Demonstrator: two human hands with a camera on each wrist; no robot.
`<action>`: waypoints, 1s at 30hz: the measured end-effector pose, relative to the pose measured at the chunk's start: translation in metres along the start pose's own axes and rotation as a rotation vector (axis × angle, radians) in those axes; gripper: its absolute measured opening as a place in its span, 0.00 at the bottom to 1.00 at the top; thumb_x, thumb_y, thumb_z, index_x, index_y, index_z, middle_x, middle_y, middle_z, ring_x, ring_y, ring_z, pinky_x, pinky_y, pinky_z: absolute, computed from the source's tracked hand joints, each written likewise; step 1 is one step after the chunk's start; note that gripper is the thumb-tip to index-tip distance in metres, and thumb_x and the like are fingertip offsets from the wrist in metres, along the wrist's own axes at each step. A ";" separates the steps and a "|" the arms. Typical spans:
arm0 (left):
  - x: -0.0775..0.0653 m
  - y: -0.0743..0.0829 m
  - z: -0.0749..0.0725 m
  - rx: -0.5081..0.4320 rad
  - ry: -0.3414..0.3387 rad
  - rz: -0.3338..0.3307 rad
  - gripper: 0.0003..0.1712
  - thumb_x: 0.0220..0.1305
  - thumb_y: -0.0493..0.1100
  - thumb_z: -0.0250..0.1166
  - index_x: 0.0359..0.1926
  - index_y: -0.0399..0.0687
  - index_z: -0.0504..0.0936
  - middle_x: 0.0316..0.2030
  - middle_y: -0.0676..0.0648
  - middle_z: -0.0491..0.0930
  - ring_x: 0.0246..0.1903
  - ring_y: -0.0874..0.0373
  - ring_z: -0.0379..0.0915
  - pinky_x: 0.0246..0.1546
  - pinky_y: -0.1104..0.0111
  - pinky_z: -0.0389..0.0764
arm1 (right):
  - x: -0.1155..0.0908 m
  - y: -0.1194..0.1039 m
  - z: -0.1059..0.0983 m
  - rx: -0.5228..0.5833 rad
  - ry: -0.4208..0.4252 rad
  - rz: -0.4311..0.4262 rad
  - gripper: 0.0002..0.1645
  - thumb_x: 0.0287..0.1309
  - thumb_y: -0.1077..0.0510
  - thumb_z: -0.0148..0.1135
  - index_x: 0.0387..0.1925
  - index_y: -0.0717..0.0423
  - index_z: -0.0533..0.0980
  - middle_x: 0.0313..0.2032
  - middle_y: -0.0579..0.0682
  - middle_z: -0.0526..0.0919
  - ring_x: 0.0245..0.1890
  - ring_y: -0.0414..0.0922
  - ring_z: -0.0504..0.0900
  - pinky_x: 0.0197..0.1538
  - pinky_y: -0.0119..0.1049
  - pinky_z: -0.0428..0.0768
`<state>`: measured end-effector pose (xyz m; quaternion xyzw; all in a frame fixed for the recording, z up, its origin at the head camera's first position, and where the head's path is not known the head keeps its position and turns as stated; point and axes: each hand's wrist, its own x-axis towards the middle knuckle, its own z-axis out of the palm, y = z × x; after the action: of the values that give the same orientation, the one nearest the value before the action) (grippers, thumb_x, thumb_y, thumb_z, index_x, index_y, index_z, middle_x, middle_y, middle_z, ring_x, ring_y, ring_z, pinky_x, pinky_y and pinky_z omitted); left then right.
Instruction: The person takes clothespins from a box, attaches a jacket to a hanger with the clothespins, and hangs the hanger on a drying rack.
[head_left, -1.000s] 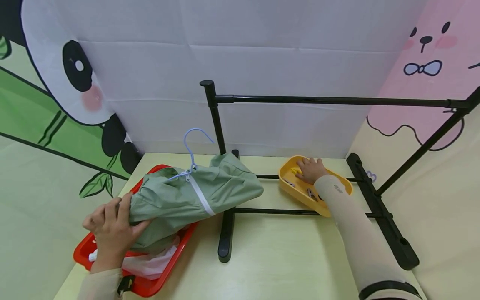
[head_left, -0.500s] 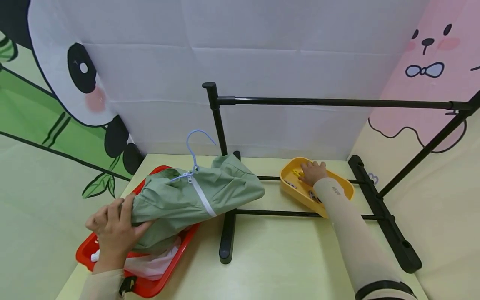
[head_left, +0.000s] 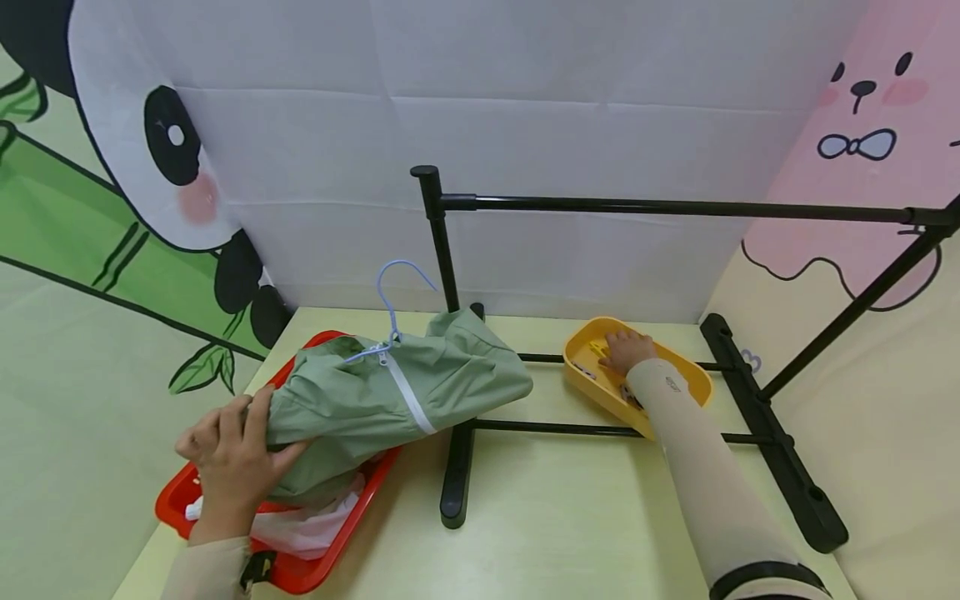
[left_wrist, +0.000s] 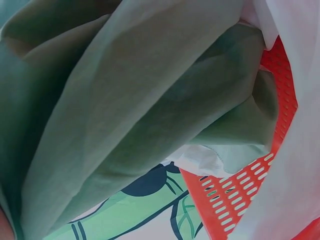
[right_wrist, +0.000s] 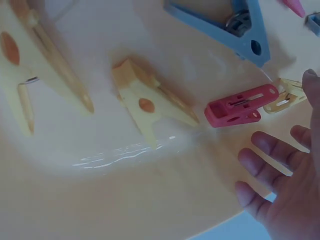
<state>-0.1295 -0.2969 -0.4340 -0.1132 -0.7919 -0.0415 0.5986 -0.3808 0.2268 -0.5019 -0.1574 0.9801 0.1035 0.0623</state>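
Note:
In the head view, my left hand [head_left: 232, 458] grips the end of a green garment [head_left: 390, 392], thumb on the near side, above a red basket. The garment has a white zipper strip and a blue hanger [head_left: 390, 308] at its middle. Its folds fill much of the left wrist view. My right hand [head_left: 628, 352] reaches into a yellow tray [head_left: 577, 387]. In the right wrist view its fingers are spread, close to a small yellow clothespin [right_wrist: 287, 95] and a red clothespin [right_wrist: 240, 106]. Larger yellow clothespins [right_wrist: 150, 102] and a blue clothespin [right_wrist: 225, 30] lie further in.
The red basket [head_left: 296, 575] holds pink cloth [head_left: 307, 529] under the garment. A black rack [head_left: 675, 207] stands on the pale table [head_left: 555, 517], its lower bars running by the yellow tray. A printed sheet [head_left: 525, 125] hangs behind.
The head view has shifted slightly. My right hand looks lower and more gathered in the yellow tray than a second ago. My left hand keeps its grip on the garment.

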 end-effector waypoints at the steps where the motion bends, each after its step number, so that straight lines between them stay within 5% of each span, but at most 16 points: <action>1: 0.000 0.000 0.000 0.000 -0.001 0.001 0.37 0.68 0.70 0.48 0.50 0.38 0.74 0.39 0.33 0.69 0.37 0.37 0.56 0.35 0.45 0.42 | -0.001 0.000 0.000 0.006 -0.007 -0.001 0.37 0.70 0.40 0.55 0.65 0.65 0.66 0.57 0.63 0.75 0.56 0.60 0.75 0.56 0.58 0.73; 6: 0.000 0.001 0.000 0.004 0.003 -0.003 0.38 0.67 0.70 0.48 0.51 0.39 0.74 0.39 0.33 0.69 0.36 0.36 0.56 0.35 0.45 0.43 | -0.005 -0.002 -0.004 0.046 -0.053 -0.001 0.34 0.71 0.42 0.55 0.62 0.67 0.66 0.51 0.63 0.77 0.50 0.58 0.78 0.53 0.54 0.77; 12: -0.001 0.001 -0.002 -0.002 -0.013 -0.006 0.38 0.67 0.70 0.48 0.51 0.39 0.74 0.39 0.33 0.69 0.37 0.36 0.57 0.35 0.45 0.42 | -0.010 -0.006 -0.006 0.075 -0.100 -0.003 0.35 0.72 0.45 0.54 0.64 0.69 0.65 0.54 0.65 0.75 0.53 0.62 0.76 0.55 0.58 0.75; 21: -0.004 -0.002 -0.002 -0.006 -0.044 0.006 0.38 0.68 0.71 0.48 0.53 0.40 0.74 0.41 0.33 0.69 0.38 0.37 0.57 0.35 0.45 0.42 | 0.000 -0.001 0.013 0.106 -0.084 -0.027 0.33 0.71 0.46 0.56 0.66 0.66 0.65 0.56 0.65 0.74 0.50 0.61 0.78 0.52 0.60 0.76; 30: -0.002 -0.001 -0.003 -0.002 -0.036 0.008 0.38 0.68 0.71 0.48 0.52 0.39 0.74 0.40 0.33 0.69 0.38 0.37 0.56 0.35 0.45 0.42 | 0.002 -0.002 0.015 0.087 -0.036 -0.037 0.28 0.69 0.48 0.60 0.58 0.64 0.68 0.40 0.57 0.76 0.38 0.53 0.79 0.43 0.54 0.79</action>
<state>-0.1267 -0.2992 -0.4355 -0.1178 -0.8022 -0.0381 0.5841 -0.3804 0.2280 -0.5168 -0.1708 0.9793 0.0626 0.0886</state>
